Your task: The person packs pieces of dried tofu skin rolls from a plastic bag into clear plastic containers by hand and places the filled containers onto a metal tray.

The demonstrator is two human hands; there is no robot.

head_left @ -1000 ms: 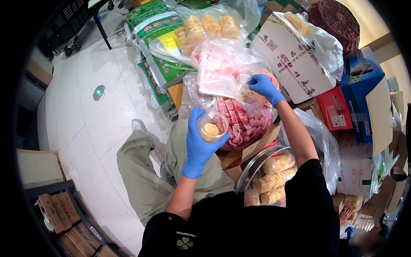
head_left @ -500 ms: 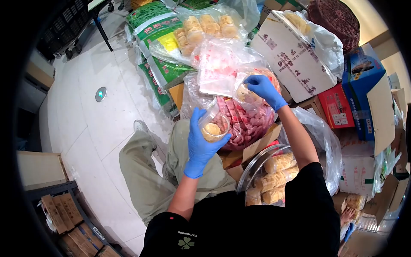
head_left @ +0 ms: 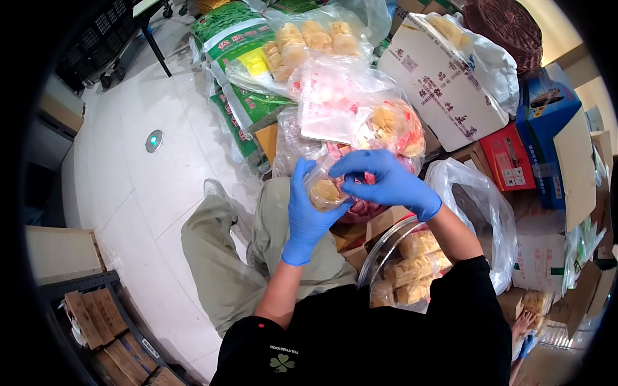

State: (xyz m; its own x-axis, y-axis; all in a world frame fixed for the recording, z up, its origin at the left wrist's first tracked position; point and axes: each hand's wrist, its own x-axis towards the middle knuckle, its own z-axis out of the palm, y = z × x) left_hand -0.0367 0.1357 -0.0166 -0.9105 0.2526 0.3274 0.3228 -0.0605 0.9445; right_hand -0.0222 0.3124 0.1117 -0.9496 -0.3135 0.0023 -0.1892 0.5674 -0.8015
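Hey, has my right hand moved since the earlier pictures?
Yes. Against the white printed carton, your right hand has moved down the picture and slightly left, from the plastic bag to the clear cup in your left hand.

Red box point(head_left: 506, 157) beside blue box point(head_left: 542, 132); woven basket point(head_left: 505, 32) beyond; black crate point(head_left: 95, 46) upper left.

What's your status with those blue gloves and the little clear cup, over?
Left hand holding clear cup, pale-yellow pieces inside. Right hand at cup's opening, partly hiding it, grip unclear. Nothing else seen in the way.
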